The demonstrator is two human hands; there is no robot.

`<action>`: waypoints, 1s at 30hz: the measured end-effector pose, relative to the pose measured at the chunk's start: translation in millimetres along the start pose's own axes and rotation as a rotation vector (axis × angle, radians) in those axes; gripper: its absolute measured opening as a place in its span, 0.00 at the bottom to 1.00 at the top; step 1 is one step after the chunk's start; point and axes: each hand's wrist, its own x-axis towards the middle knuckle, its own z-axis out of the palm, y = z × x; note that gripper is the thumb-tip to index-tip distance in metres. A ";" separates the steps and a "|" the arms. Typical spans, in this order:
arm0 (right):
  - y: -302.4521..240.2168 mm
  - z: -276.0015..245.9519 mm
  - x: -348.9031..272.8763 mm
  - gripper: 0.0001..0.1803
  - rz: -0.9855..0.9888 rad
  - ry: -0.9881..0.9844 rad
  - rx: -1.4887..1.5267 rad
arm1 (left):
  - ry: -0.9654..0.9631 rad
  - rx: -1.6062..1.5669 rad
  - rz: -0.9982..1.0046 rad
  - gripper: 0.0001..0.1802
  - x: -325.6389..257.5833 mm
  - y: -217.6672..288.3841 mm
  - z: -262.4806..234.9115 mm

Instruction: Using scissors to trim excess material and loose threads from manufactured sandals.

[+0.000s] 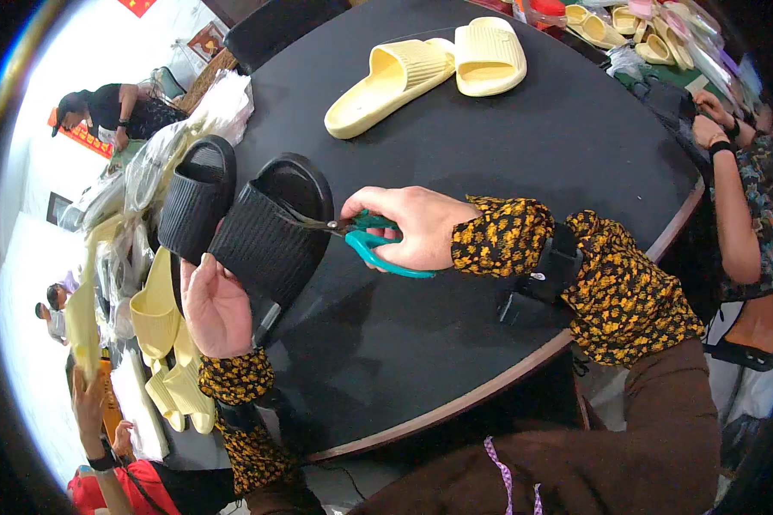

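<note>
My left hand [217, 309] is closed around a pair of black ribbed slide slippers, gripping them from below near the left part of the table. The larger-looking black slipper [270, 257] overlaps the other black slipper [195, 210]. From the right, my right hand [421, 225] has its fingers in the teal handles of a pair of scissors [371, 249]. The metal blades point left and reach to the strap edge of the nearer black slipper, at its foot opening. Whether the blades touch anything fine there is too small to tell.
Two pale yellow slippers [395, 81] lie at the far side of the dark round table [532, 172]. More yellow slippers [155, 318] and clear plastic bags [159, 163] crowd the left. Co-workers' hands show at right [711, 120] and lower left [86, 403].
</note>
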 end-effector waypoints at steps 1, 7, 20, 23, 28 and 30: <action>-3.1 -0.8 0.3 0.21 0.032 -0.036 -0.006 | 0.008 0.001 -0.001 0.25 -2.8 0.0 1.8; -7.8 -3.2 -0.2 0.18 0.074 -0.072 0.006 | -0.041 0.038 0.014 0.30 -7.3 -5.4 22.9; -11.4 -7.6 -3.5 0.20 0.016 0.119 -0.044 | -0.132 0.085 -0.022 0.30 -19.9 -16.4 36.0; -18.6 -8.1 -3.6 0.21 0.012 0.160 -0.096 | -0.163 0.098 -0.030 0.30 -23.8 -14.1 36.1; -23.6 -11.6 -2.4 0.23 -0.002 0.174 -0.115 | -0.195 0.172 0.006 0.30 -23.7 -13.6 40.0; -25.8 -7.8 -4.9 0.23 0.007 0.157 -0.096 | -0.197 0.173 0.013 0.30 -30.1 -12.9 43.5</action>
